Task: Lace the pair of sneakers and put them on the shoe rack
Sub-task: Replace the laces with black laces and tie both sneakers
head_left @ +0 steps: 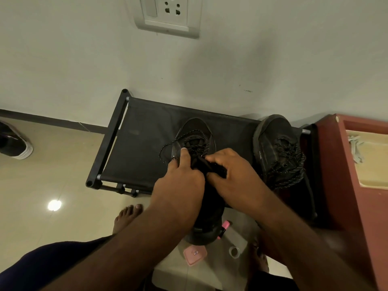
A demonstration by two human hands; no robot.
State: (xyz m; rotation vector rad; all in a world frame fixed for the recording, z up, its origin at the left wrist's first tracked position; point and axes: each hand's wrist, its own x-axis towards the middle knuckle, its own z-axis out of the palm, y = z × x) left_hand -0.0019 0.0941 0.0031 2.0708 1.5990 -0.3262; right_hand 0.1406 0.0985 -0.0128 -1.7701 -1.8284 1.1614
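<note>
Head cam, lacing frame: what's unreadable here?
1. Head view: the rear part and lace ends of the sneaker being laced are hidden by the left hand and right hand. The grip on them is unclear.
2. Head view: the shoe at the left edge is cut off by the frame.
3. Head view: the pink case has a label too small to read.

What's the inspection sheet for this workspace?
Surface: black rack, fabric top, against the wall.
Job's things: middle sneaker part laced, its lace looping loose; right sneaker laced, on the rack.
Clutter: pink box and small ring on the floor.
Hands: left hand on the middle sneaker, grip unclear; right hand pinches the lace.
Cables: nothing seen.
Surroundings: wall socket, red cabinet, stray shoe on the floor.
</note>
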